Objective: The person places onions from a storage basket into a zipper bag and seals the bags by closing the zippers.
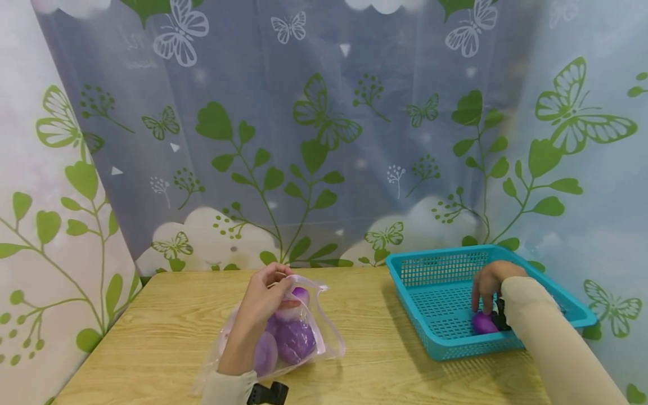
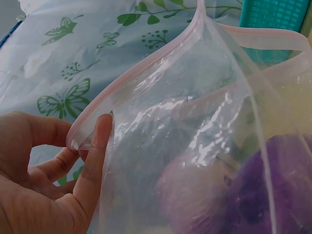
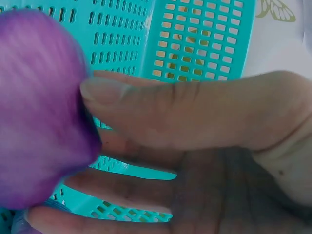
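Note:
My left hand pinches the pink-edged rim of a clear zip bag between thumb and fingers. Its mouth gapes toward the right. Inside lie several round purple onions, some paler, seen through the plastic; in the left wrist view a pale one sits beside a dark one. My right hand reaches down into the blue-green basket and holds a purple onion between its thumb and fingers. The fingertips behind that onion are partly hidden.
Part of another purple round thing shows below the right hand. The basket has perforated walls and raised rims. Both bag and basket stand on a wooden table, with a patterned curtain behind its far edge.

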Motion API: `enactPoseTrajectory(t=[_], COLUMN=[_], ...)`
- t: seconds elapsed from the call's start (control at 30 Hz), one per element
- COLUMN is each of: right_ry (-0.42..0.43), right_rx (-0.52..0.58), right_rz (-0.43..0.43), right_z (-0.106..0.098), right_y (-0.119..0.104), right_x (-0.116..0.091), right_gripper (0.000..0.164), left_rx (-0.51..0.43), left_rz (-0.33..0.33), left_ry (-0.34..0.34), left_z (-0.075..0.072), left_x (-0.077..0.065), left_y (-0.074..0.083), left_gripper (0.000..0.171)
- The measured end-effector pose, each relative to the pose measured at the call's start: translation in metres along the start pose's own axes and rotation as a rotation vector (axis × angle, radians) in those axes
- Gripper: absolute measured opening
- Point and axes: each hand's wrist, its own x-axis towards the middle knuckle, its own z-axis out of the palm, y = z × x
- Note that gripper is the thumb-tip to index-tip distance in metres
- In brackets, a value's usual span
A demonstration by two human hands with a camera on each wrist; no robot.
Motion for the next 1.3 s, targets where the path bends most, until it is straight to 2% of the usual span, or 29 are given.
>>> enactPoseTrajectory(t=[0.23,0.47,0.63,0.87,1.17,1.3], right_ry=[-0.005,-0.089,-0.112,-0.143,-0.131,-0.151], right_rx=[0.039,0.12,0.163,0.149,0.196,0.203], right_rz=[0.003,-0.028,-0.023,-0.036,-0.022,-0.031], right_z=[0.004,0.003,0.002,0.002,0.002,0.003], right_y=[-0.002,-0.005,-0.008,-0.012,-0.014,-0.016], right_x=[0.001,0.005,0.007,0.007,0.008,0.011], right_gripper=[0.029,0.04,0.039,0.038,0.038,0.034], left_rx=[0.0,0.007,0.007,0.012,0.001,-0.001], left_rz=[-0.008,-0.007,-0.005,-0.006,-0.006,0.001], left_ry=[0.004,0.009,0.013,0.012,0.018,0.023], left_z=[0.0,0.0,0.0,-0.001,-0.001,0.0], left_x=[0.0,0.001,0.002,0.001,-0.001,-0.001], left_y=[0.0,-0.001,-0.001,-0.001,-0.001,-0.002], left_gripper=[0.009,0.01,0.01,0.011,0.011,0.011])
